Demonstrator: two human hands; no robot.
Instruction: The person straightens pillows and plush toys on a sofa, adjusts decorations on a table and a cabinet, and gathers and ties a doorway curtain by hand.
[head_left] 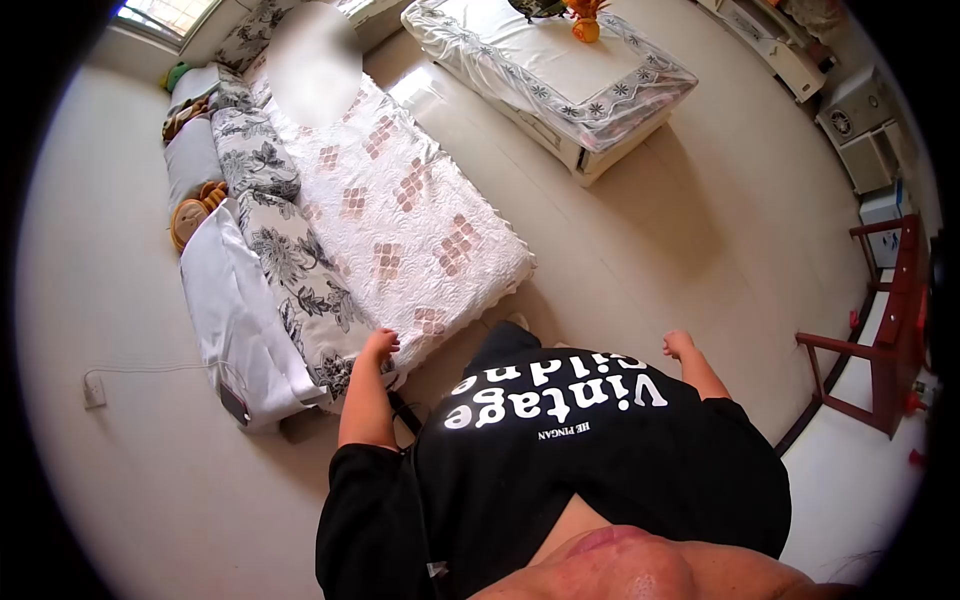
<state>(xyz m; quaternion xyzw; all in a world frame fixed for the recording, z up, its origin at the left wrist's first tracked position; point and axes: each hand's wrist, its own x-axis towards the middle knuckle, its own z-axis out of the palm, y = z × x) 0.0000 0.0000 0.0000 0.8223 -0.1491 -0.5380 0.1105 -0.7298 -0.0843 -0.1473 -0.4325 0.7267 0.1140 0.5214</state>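
My left hand (382,344) is at the near end of the sofa, close to the patterned backrest cushion (300,270) and the white quilted cover (400,220). Its fingers look curled, and what they hold, if anything, is too small to make out. On the other side of my body, my right hand (678,344) hangs over the pale floor (640,270), with its fingers curled as well. Nothing can be made out in it. Between the hands is my black shirt (600,460) with white lettering.
A low table (570,75) with a clear cover stands ahead, an orange object (586,24) on it. Dark red wooden furniture (890,350) and a speaker (845,118) are at the right. A phone (234,402) on a cable lies by the sofa's white cloth (235,310).
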